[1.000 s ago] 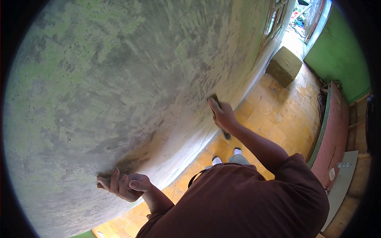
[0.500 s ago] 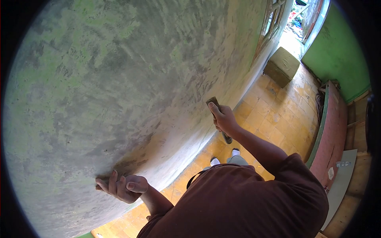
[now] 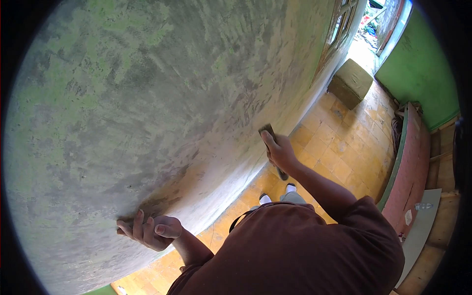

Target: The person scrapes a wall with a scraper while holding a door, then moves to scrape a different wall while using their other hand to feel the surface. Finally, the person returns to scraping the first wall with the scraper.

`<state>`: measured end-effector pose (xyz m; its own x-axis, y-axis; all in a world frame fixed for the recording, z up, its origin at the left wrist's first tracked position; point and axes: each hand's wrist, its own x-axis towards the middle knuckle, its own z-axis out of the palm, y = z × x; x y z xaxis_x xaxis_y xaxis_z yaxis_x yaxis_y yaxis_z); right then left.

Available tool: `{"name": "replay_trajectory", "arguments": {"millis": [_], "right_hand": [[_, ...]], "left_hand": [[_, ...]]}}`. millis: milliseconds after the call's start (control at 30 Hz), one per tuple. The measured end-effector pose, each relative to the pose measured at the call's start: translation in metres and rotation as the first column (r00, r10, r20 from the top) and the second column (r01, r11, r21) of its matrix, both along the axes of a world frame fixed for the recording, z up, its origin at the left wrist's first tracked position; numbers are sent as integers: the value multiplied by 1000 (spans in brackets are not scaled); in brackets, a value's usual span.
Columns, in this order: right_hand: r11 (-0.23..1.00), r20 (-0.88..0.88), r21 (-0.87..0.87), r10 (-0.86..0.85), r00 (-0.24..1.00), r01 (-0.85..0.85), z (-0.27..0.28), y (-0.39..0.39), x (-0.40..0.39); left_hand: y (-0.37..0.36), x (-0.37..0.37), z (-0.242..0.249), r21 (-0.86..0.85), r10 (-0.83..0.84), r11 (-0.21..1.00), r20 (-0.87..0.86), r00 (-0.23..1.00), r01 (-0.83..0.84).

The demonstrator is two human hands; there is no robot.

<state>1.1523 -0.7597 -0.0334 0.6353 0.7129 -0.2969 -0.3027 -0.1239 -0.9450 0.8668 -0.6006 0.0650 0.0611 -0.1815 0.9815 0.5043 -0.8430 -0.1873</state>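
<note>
My right hand (image 3: 279, 151) is wrapped round a narrow, dirty, flat tool (image 3: 266, 130), with the thumb along its upper end and the lower end showing below the fist. It is close beside the patchy grey-green wall (image 3: 147, 98). At the lower left, my left hand (image 3: 150, 231) is palm up with its fingers partly curled and apart. The backs of its fingers are at the wall, over a dark shadow, and nothing shows in it.
A worn box-like block (image 3: 350, 83) stands on the yellow tiled floor (image 3: 329, 147) by the bright doorway. A pink panel with a green edge (image 3: 410, 167) is at the right, with a clear bottle (image 3: 424, 206) on a pale board. A window frame (image 3: 337, 34) is in the wall.
My right hand and the tool have shifted slightly right and down, and the tool looks turned a little. My left hand stays almost where it was.
</note>
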Motion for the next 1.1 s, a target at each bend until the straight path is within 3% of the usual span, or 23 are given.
{"name": "replay_trajectory", "arguments": {"millis": [133,200,267,300,400,467,533,633,700,733,800,1033,1100], "right_hand": [[985,-1,-147,95,995,-94,-42,-11,-5],[988,86,-147,67,994,-54,-6,11,-1],[992,-11,122,9,1000,-8,26,25,7],[992,-12,123,7,1000,-6,26,23,7],[998,69,50,29,997,-33,9,3,2],[987,60,-155,47,997,-37,-31,-11,-5],[980,58,-189,72,996,-60,-39,-9,-4],[993,46,-112,43,998,-38,-7,12,4],[993,-82,112,58,995,-49,23,25,6],[992,-82,118,57,995,-47,22,24,5],[983,32,122,132,991,-135,15,18,-4],[933,46,84,347,937,-350,-24,-7,-18],[900,242,34,414,878,-434,-30,-8,-13]], "left_hand": [[-1,0,0,-7,3,1000,7,1000,-3],[0,0,1,7,1,1000,-7,1000,0],[-1,1,0,3,4,1000,-3,1000,-4],[0,1,0,3,10,1000,1,1000,-10],[0,0,0,5,18,1000,1,1000,-18],[0,0,0,10,14,1000,3,1000,-14],[2,0,0,15,20,1000,5,1000,-20],[1,-1,-1,25,-2,1000,-6,1000,3],[0,-1,-2,8,24,1000,12,1000,-24],[1,-1,-1,15,22,1000,12,1000,-22],[2,0,2,37,25,999,31,999,-26],[-1,3,9,82,181,980,8,983,-181],[1,2,7,82,188,979,-11,982,-186]]}}
